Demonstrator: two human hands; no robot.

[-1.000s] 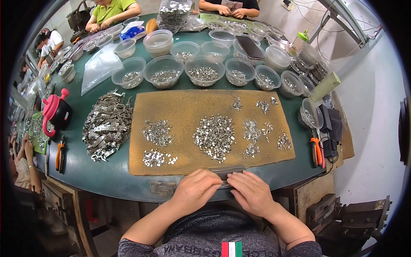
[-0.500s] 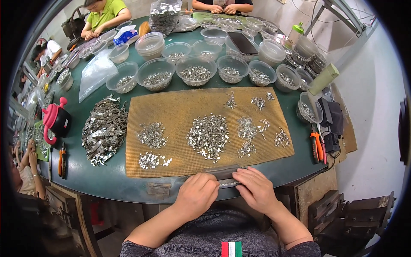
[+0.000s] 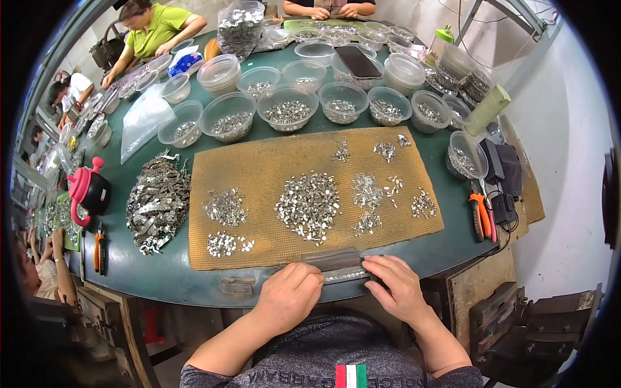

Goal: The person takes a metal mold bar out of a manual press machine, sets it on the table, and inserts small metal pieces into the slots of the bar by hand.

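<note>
A narrow silvery strip of small links (image 3: 345, 275) lies along the table's near edge, between my two hands. My left hand (image 3: 289, 294) is closed over its left end, fingers curled and hiding that end. At the right end, my right hand (image 3: 398, 288) has its fingertips and thumb on either side of the strip. Just beyond it, a dark flat bar (image 3: 330, 260) lies against the near edge of a tan textured mat (image 3: 259, 152). Several heaps of small metal pieces cover parts of the mat, the largest pile (image 3: 308, 205) in the middle.
Clear plastic bowls of metal pieces (image 3: 288, 110) line the mat's far side. At left are a heap of metal strips (image 3: 158, 204), a pink-lidded black pot (image 3: 89, 187) and pliers (image 3: 99, 249); orange-handled pliers (image 3: 480, 216) lie right. Co-workers sit beyond, one in a green top (image 3: 158, 29).
My right hand has shifted slightly right, and more of the link strip shows between my hands. The whole view has turned a little. The co-worker in green has spread their arms.
</note>
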